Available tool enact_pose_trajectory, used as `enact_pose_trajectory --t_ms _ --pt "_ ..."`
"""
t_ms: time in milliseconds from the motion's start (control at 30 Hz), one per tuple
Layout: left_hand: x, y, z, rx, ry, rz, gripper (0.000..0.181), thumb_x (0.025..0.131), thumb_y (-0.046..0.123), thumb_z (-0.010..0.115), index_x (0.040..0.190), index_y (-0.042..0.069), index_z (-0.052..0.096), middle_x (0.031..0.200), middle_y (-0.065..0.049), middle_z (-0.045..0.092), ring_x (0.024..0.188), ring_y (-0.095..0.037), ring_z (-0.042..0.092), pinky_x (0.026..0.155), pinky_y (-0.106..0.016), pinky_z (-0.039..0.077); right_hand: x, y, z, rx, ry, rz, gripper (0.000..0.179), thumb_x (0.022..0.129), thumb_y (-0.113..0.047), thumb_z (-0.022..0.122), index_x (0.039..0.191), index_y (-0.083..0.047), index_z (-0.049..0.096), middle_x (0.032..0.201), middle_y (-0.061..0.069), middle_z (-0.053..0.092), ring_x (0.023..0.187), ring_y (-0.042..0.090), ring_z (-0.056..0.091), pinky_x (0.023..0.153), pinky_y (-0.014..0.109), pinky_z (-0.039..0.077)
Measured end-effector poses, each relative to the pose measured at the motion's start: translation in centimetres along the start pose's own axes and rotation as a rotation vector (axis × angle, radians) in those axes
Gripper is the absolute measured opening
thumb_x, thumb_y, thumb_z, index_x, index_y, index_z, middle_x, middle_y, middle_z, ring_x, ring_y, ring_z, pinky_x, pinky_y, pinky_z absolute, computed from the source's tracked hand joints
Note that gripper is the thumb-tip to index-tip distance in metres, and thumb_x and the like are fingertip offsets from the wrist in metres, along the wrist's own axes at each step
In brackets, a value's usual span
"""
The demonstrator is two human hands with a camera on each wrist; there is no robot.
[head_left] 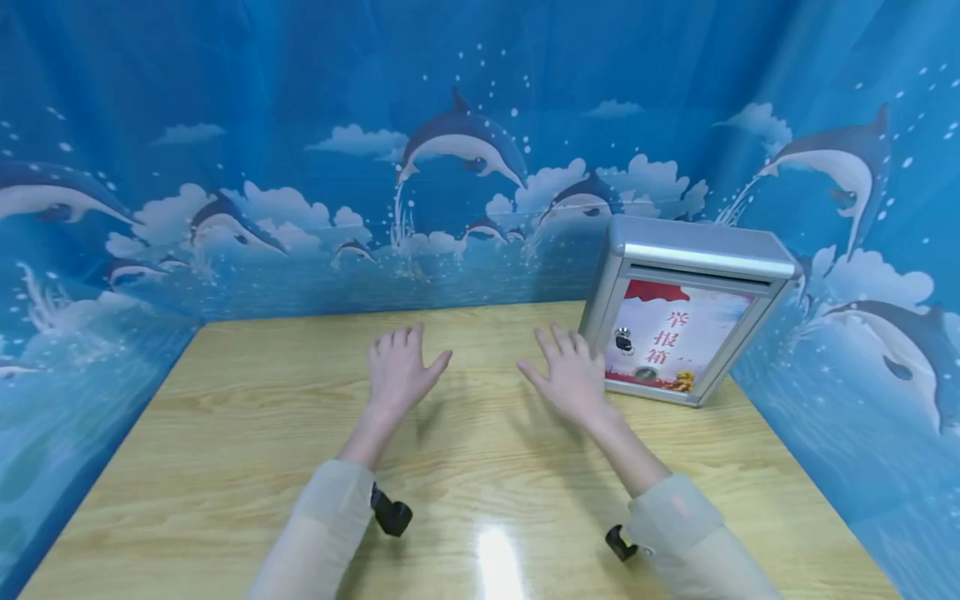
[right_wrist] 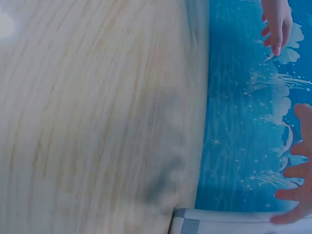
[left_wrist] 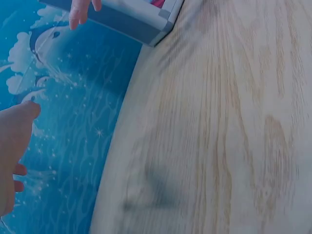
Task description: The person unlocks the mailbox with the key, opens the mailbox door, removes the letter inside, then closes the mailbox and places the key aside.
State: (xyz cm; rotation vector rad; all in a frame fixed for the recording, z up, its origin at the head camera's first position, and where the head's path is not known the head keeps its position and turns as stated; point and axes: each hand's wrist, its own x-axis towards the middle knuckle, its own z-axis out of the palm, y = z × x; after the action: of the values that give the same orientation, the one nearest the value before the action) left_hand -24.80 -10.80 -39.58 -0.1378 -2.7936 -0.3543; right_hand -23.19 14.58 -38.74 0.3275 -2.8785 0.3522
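Observation:
A silver metal box (head_left: 686, 258) with a slot near its top and a poster with red Chinese characters on its front stands at the back right of the table. A small key (head_left: 623, 340) sits in the lock on its front. My right hand (head_left: 573, 375), fingers spread, hovers just left of the box and overlaps its lower corner in the head view. My left hand (head_left: 397, 367) is held over the middle of the table with fingers straight and thumb out, holding nothing. Both hands cast shadows on the wood below them.
The wood-grain table (head_left: 262, 433) runs back to a blue curtain (head_left: 300, 100) printed with dolphins and clouds, which also hangs along both sides. Black wrist devices (head_left: 392, 512) show at the cuffs. A bright light reflection lies on the table's near middle.

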Motion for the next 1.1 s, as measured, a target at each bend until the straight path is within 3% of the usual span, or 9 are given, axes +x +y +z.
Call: enact_pose_trajectory --t_ms 200,433,533,633,833,967,1100 --pt "0.4 1.4 -0.4 -0.087 0.032 0.065 0.060 0.089 0.050 0.052 0.126 0.003 0.052 0.122 -0.017 0.054 0.113 -0.035 0.047 0.097 -0.049 0.032 -0.8 1.1 -1.7 0.090 0.133 -0.044 0.056 0.092 -0.045 0.050 0.130 -0.004 0.051 0.129 0.018 0.051 0.115 0.037 0.048 0.093 0.052 0.038" --pt "1.6 4.0 -0.9 -0.277 0.025 0.119 0.057 0.090 0.041 0.056 0.128 0.000 0.049 0.120 -0.017 0.056 0.110 -0.032 0.052 0.092 -0.044 0.041 -2.2 3.5 -3.9 0.151 0.302 -0.029 0.038 0.090 -0.032 0.058 0.113 -0.002 0.063 0.108 0.015 0.063 0.097 0.032 0.060 0.070 0.045 0.050" --pt "2.3 5.2 -0.8 -0.311 0.038 0.139 0.058 0.089 0.041 0.058 0.127 0.000 0.048 0.115 -0.015 0.057 0.104 -0.029 0.054 0.086 -0.042 0.044 -2.4 4.9 -4.3 0.189 0.459 -0.049 0.027 0.087 -0.023 0.062 0.100 -0.001 0.067 0.095 0.015 0.067 0.086 0.031 0.062 0.067 0.044 0.048" --pt "2.7 6.3 -0.7 -0.314 0.070 0.168 0.051 0.088 0.042 0.058 0.117 0.001 0.055 0.106 -0.012 0.060 0.096 -0.027 0.055 0.083 -0.040 0.044 -2.4 6.4 -4.6 0.229 0.614 -0.074 0.016 0.084 -0.015 0.064 0.088 0.001 0.068 0.083 0.015 0.066 0.077 0.032 0.061 0.064 0.043 0.046" --pt "3.3 8.2 -0.7 -0.427 0.058 0.176 0.036 0.088 0.039 0.059 0.090 0.003 0.057 0.084 -0.008 0.055 0.075 -0.021 0.047 0.067 -0.034 0.040 -2.6 9.2 -5.3 0.290 0.762 -0.009 0.012 0.083 -0.006 0.064 0.078 0.005 0.062 0.073 0.019 0.060 0.068 0.033 0.055 0.063 0.039 0.039" --pt "3.8 9.2 -0.6 -0.519 0.008 0.131 0.036 0.089 0.041 0.058 0.088 0.005 0.054 0.077 -0.005 0.050 0.066 -0.018 0.044 0.058 -0.030 0.037 -2.7 10.8 -6.0 0.296 0.873 0.046 0.019 0.082 -0.006 0.065 0.069 0.005 0.055 0.065 0.020 0.053 0.066 0.033 0.047 0.062 0.038 0.031" --pt "4.4 10.1 -0.5 -0.518 -0.024 0.115 0.036 0.089 0.045 0.056 0.089 0.009 0.057 0.070 -0.002 0.051 0.057 -0.016 0.046 0.052 -0.029 0.036 -2.8 12.3 -6.7 0.299 0.976 0.093 0.026 0.079 -0.006 0.068 0.065 0.006 0.050 0.060 0.019 0.047 0.063 0.025 0.037 0.061 0.035 0.027"
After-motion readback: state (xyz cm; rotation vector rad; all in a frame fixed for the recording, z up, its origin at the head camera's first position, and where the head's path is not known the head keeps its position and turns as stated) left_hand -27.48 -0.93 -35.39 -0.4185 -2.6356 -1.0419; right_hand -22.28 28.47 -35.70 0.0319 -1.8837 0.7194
